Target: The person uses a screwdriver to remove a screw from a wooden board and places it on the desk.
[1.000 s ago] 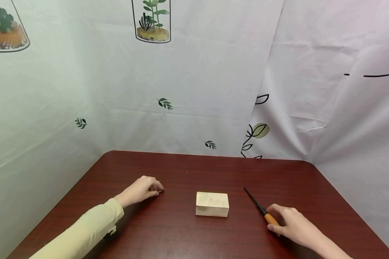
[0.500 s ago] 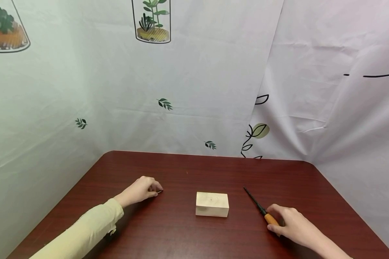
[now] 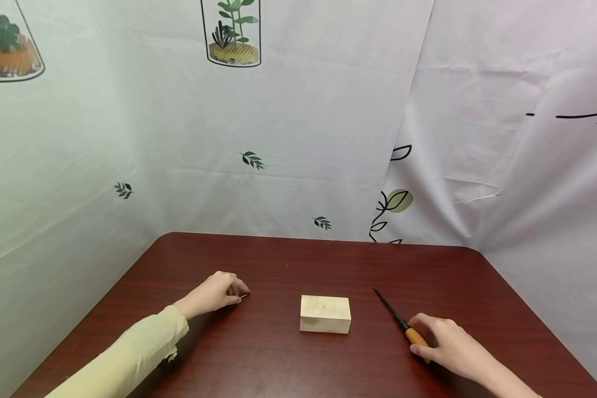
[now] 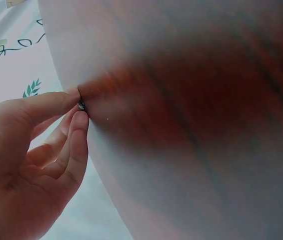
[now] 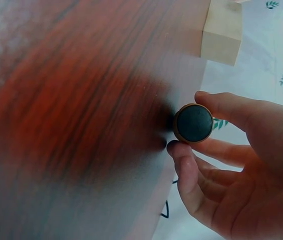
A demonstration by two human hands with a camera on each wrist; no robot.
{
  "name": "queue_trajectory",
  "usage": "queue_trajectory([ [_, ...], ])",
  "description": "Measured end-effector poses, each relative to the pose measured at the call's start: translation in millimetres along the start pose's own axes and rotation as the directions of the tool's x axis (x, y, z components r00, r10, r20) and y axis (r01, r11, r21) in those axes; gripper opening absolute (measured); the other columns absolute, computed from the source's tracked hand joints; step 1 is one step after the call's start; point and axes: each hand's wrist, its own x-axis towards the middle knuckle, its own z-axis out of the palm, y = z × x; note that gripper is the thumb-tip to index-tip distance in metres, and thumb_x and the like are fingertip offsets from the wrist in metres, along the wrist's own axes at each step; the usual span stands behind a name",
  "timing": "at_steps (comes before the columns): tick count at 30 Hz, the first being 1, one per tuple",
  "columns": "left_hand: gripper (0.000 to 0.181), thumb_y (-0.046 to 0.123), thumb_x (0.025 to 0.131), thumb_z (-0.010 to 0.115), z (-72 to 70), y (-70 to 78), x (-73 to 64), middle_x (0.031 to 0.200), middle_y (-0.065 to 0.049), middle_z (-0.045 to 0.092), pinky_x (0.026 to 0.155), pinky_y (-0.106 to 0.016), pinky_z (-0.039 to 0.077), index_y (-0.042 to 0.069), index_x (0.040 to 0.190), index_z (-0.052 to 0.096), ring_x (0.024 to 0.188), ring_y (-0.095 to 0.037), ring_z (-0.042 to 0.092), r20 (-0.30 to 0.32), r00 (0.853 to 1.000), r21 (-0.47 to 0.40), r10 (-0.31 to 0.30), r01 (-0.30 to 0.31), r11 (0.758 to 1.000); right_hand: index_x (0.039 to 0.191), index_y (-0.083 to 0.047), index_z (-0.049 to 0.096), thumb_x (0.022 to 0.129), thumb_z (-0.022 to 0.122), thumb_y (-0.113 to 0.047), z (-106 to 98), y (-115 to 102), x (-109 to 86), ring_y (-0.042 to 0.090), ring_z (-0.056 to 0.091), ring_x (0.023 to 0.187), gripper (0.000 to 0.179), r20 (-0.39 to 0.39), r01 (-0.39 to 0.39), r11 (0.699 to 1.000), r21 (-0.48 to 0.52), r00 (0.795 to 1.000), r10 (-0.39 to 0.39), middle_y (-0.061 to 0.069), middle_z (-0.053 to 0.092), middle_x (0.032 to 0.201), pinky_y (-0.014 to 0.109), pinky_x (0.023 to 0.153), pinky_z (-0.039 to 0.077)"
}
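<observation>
My left hand (image 3: 214, 293) rests low over the table on the left. Its thumb and fingertips pinch a small dark metal piece, seemingly a screw (image 4: 82, 106), mostly hidden by the fingers. On the right, my right hand (image 3: 448, 344) holds a screwdriver by its orange handle (image 3: 415, 337), thumb on one side and fingers on the other. The black shaft (image 3: 390, 307) points away and to the left, low over the tabletop. In the right wrist view the dark end cap (image 5: 194, 122) of the handle faces the camera. Between the hands lies a pale wooden block (image 3: 325, 314).
The dark red-brown wooden table (image 3: 278, 359) has rounded far corners. White cloth (image 3: 298, 121) printed with leaves and plant jars hangs behind it and at both sides. The block has a small dark spot on its top.
The left fingertips have drawn in very slightly to the left, and the tilt of the small piece has shifted a little. The right hand, screwdriver and block stay where they were.
</observation>
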Motion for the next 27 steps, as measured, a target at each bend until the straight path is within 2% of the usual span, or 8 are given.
queue_trajectory([
  [4,0.020,0.006,0.082,0.077,-2.3,0.8,0.2,0.081,0.003,0.065,0.062,-0.017,0.050,0.010,0.101,0.076,0.070,0.000,0.058,0.024,1.000,-0.021,-0.010,0.010,1.000,0.115,-0.017,0.063,0.085,0.075,-0.043,0,-1,-0.5,-0.005,0.053,0.073,0.041,-0.034,-0.006,0.998,-0.065,0.999,0.004,-0.010,0.064,0.091,0.020,0.061,0.043],
  [8,0.024,0.010,0.080,0.080,-4.9,2.3,0.4,0.082,0.003,0.064,0.063,-0.018,0.050,0.008,0.104,0.076,0.070,0.000,0.057,0.055,0.998,-0.045,-0.020,0.023,0.999,0.117,-0.024,0.062,0.082,0.075,-0.049,1,-4,-1.5,0.000,0.059,0.091,0.045,-0.087,-0.050,0.987,-0.151,0.996,0.037,-0.009,0.065,0.111,0.024,0.069,0.049],
  [10,0.027,0.012,0.079,0.081,-5.9,2.9,0.3,0.083,0.002,0.064,0.064,-0.018,0.050,0.008,0.105,0.075,0.070,-0.001,0.057,0.069,0.997,-0.050,-0.020,0.023,0.998,0.119,-0.026,0.061,0.081,0.076,-0.050,2,-6,-2.1,0.003,0.061,0.095,0.047,-0.100,-0.077,0.984,-0.161,0.993,0.062,-0.009,0.064,0.115,0.025,0.070,0.050],
  [17,0.035,0.019,0.076,0.084,-8.9,5.2,-0.5,0.082,0.002,0.061,0.064,-0.019,0.048,0.008,0.108,0.073,0.071,-0.003,0.055,0.099,0.995,-0.040,-0.018,0.022,0.999,0.123,-0.027,0.059,0.079,0.077,-0.050,2,-10,-3.6,0.000,0.058,0.090,0.053,-0.093,-0.116,0.982,-0.146,0.990,0.103,-0.007,0.063,0.118,0.025,0.067,0.048],
  [27,0.040,0.023,0.075,0.085,-10.6,4.7,-0.3,0.082,0.003,0.060,0.066,-0.020,0.047,0.008,0.110,0.072,0.072,-0.003,0.053,0.115,0.993,-0.020,-0.004,0.006,1.000,0.124,-0.028,0.059,0.081,0.075,-0.053,3,-11,-3.7,0.002,0.060,0.092,0.053,-0.095,-0.103,0.983,-0.149,0.992,0.089,-0.007,0.063,0.120,0.026,0.067,0.048],
])
